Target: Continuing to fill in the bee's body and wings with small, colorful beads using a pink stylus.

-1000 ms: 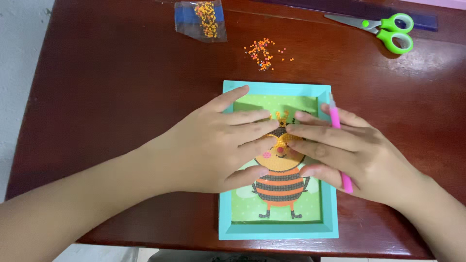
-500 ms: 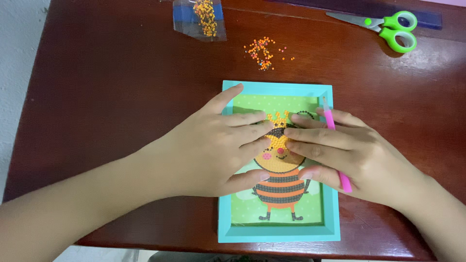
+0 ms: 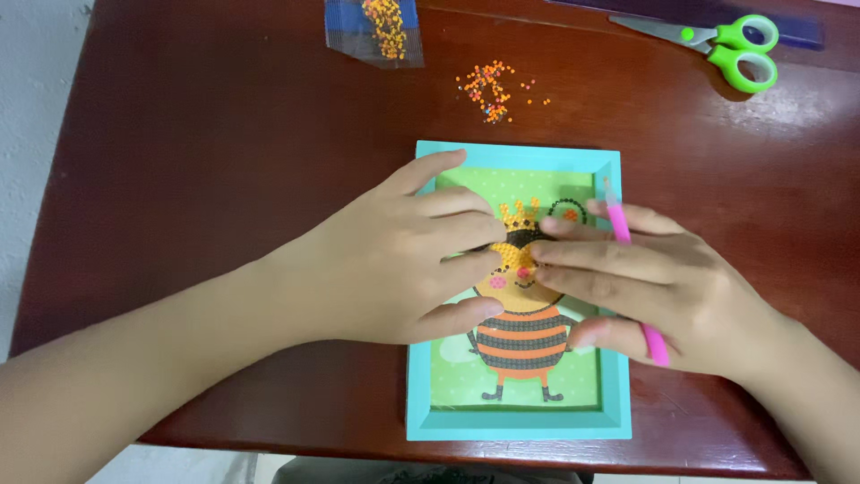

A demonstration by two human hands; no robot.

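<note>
Both forearms come in from the lower corners and meet over the frame (image 3: 518,423). The left hand (image 3: 394,260) lies flat, palm down, fingers spread and pointing right across the frame's left half. The right hand (image 3: 658,282) lies flat too, fingers pointing left, fingertips meeting the left's near the frame's middle, a pink pen (image 3: 632,269) tucked under its fingers.

left hand (image 3: 394,260): flat on the frame (image 3: 517,428), fingers (image 3: 466,235) on the bee picture (image 3: 520,345)
right hand (image 3: 663,287): on frame, pink pen (image 3: 654,336) under it
beads (image 3: 491,88): above frame
scissors (image 3: 717,45): far above-right of frame
</note>
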